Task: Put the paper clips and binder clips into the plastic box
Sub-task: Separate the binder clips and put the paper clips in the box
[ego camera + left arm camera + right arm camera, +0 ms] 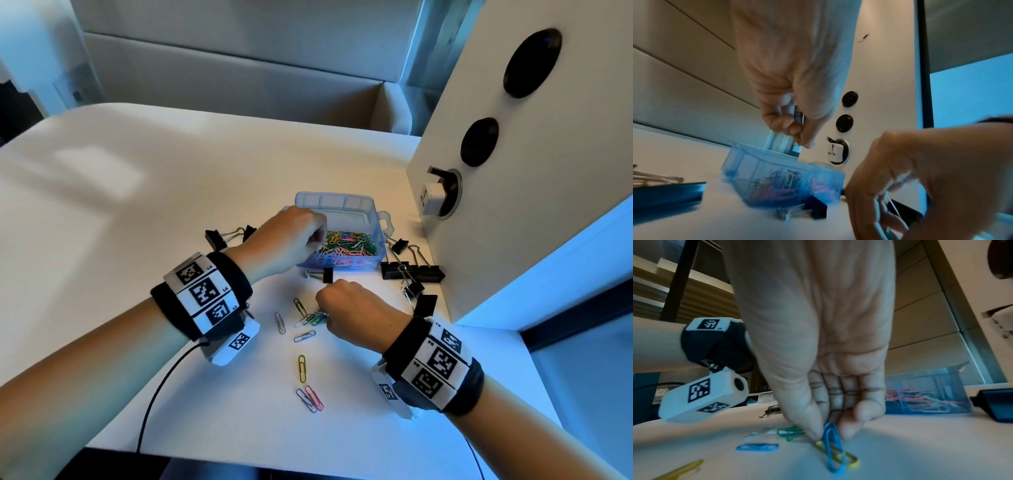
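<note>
The clear blue plastic box (pixel 371 205) holds a heap of coloured paper clips (pixel 346 243). My left hand (pixel 317 240) hovers over the box's left side, fingers curled around pale paper clips (pixel 791 107). My right hand (pixel 325 315) is down on the table in front of the box, thumb and fingers pinching a blue paper clip (pixel 833 441) that lies across a yellow one (pixel 851 459). Several loose paper clips (pixel 302 368) lie nearer to me. Black binder clips sit left of the box (pixel 215 238), right in front of it (pixel 323 274) and in a cluster to its right (pixel 414 270).
A white upright panel (pixel 513 205) with a socket adapter (pixel 433 197) and two round dark holes closes off the table's right side, close to the binder clips. A black cable (pixel 161 387) runs from my left wrist over the table's front edge.
</note>
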`<state>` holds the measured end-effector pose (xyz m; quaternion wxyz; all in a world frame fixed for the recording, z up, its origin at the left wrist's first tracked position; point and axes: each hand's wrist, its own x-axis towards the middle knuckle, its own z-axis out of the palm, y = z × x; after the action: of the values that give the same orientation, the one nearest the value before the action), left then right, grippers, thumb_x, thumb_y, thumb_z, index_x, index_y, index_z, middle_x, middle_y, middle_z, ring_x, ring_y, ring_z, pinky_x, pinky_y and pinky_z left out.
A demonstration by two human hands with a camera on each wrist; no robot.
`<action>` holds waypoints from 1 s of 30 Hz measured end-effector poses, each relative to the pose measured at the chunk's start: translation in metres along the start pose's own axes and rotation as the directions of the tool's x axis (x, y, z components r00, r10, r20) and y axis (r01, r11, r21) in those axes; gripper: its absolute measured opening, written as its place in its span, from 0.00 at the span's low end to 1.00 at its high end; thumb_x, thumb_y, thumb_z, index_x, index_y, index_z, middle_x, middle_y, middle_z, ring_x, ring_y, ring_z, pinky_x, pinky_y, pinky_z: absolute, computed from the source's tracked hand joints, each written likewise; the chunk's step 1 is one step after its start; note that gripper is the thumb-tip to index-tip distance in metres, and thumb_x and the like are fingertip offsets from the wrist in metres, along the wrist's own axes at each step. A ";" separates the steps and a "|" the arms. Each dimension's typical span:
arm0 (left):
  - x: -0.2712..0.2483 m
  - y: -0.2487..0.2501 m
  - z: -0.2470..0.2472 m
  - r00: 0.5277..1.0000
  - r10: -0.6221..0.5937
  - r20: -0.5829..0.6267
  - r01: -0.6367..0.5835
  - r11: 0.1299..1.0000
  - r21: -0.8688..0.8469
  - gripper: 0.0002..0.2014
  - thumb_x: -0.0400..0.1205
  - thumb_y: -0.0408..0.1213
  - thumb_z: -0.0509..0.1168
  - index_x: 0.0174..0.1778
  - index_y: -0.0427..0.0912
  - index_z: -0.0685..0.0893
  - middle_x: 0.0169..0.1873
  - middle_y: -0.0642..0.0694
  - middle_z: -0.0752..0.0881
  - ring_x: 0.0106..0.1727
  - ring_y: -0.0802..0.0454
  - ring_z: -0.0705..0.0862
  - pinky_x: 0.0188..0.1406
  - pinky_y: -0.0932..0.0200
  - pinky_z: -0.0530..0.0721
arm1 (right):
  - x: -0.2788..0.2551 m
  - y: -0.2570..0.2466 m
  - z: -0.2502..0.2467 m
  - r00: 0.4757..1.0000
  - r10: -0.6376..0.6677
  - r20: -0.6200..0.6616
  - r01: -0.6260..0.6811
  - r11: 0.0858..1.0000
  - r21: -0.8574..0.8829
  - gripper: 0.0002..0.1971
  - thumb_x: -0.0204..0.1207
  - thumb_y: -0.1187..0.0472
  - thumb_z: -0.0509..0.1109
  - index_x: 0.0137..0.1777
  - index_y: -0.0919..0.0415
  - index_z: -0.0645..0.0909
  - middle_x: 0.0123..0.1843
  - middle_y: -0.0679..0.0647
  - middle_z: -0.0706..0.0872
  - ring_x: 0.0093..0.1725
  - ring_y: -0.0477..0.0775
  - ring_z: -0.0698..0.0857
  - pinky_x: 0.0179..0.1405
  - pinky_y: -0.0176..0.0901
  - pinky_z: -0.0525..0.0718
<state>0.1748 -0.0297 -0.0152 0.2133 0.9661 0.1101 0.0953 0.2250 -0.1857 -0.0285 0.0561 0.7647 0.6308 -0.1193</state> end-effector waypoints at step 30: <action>-0.040 -0.003 0.013 0.855 -0.043 0.517 -0.039 0.988 0.147 0.02 0.74 0.34 0.69 0.40 0.44 0.84 0.41 0.48 0.86 0.46 0.47 0.83 0.43 0.50 0.81 | -0.012 -0.005 -0.002 0.984 0.171 0.057 -0.175 0.981 0.080 0.05 0.75 0.67 0.67 0.50 0.67 0.76 0.55 0.69 0.83 0.55 0.70 0.83 0.41 0.51 0.74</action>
<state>0.1387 -0.0426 -0.0336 0.1610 0.9693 0.0567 -0.1771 0.2184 -0.1960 -0.0227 0.0494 0.8151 0.5547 -0.1597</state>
